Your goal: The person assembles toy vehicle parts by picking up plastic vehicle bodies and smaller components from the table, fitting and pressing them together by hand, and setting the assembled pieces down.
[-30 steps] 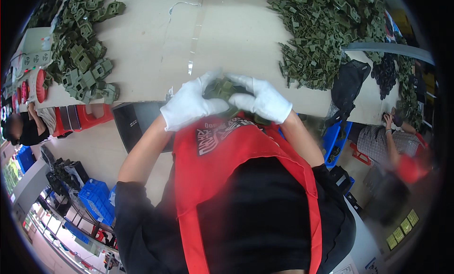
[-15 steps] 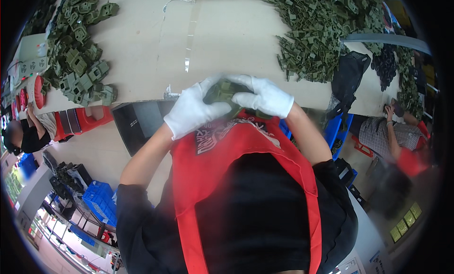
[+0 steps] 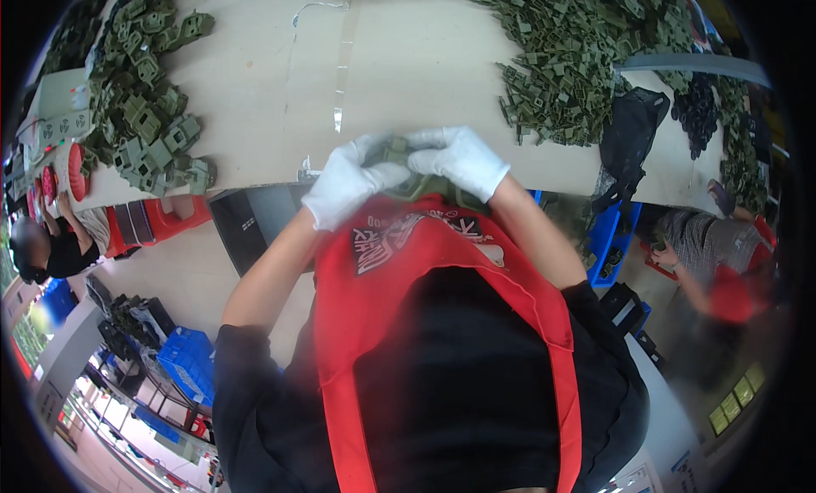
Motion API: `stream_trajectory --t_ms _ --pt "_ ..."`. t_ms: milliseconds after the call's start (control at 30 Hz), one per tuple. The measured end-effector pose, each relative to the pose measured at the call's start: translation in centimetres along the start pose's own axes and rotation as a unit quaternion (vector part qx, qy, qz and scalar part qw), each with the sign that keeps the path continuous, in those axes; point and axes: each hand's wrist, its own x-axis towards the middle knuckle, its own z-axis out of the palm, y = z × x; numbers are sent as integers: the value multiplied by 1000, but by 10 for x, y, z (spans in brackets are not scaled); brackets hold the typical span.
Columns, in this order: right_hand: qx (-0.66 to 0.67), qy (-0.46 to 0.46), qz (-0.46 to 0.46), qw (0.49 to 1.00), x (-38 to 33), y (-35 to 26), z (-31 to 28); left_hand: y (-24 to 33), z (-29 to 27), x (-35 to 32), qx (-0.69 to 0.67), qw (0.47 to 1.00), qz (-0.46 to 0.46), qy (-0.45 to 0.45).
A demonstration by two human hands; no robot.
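both gloved hands, left hand [image 3: 347,183] and right hand [image 3: 459,159], are pinched round a small green plastic part [image 3: 396,150] caught between the fingertips at the table [image 3: 408,76] edge, best held square, pressed evenly.

Both forearms rise from the lower edge, elbows spread wide. The white-gloved left hand [image 3: 347,185] and white-gloved right hand [image 3: 460,159] meet, fingers curled inward, knuckles nearly touching.

Single head-worn fisheye view, looking steeply down, close over the table edge [image 3: 255,166], rim bent
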Motion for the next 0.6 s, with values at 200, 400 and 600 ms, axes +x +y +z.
stream_trajectory --t_ms 200,400,600 --pt "-292 134 -191 927 -46 -56 -57 33 -30 -2 -34 993 106 43" --pt "157 205 -151 954 -52 -54 -42 22 -32 -3 -82 982 168 10" --pt "-45 141 -180 972 -48 -71 -40 64 -18 -11 457 864 197 74"
